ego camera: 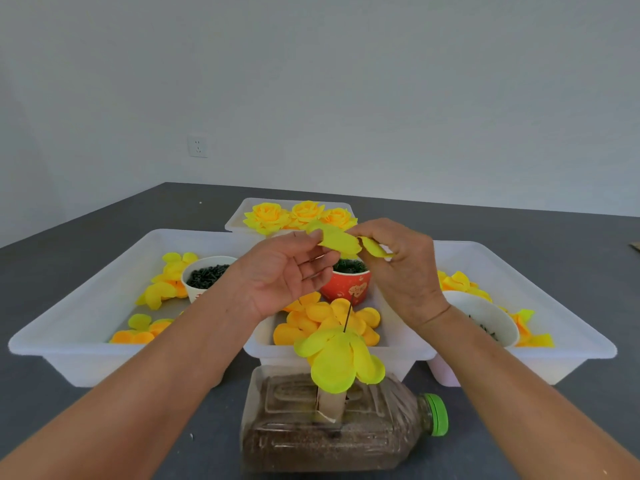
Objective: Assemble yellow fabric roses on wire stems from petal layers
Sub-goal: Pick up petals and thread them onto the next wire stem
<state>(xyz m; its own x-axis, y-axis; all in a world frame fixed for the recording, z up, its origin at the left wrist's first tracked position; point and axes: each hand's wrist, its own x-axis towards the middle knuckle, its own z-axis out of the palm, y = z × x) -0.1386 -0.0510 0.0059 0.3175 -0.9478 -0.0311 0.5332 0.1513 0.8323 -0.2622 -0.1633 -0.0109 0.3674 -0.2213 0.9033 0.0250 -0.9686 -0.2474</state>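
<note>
My left hand [287,271] and my right hand [401,268] are raised above the trays and together pinch a yellow petal layer [341,241] between their fingertips. Below them a dark wire stem [348,315] stands upright from a cardboard holder [330,403] on a lying plastic bottle [332,424] filled with brown grain. A yellow petal layer [341,358] sits threaded low on that stem. Three finished yellow roses [301,214] lie in the far tray [239,218].
The left white tray [86,313] holds loose petals [166,282] and a white cup of dark green parts [207,275]. The middle tray [277,355] holds orange-yellow petals and a red cup [346,282]. The right tray [554,323] holds petals and a white bowl [485,320].
</note>
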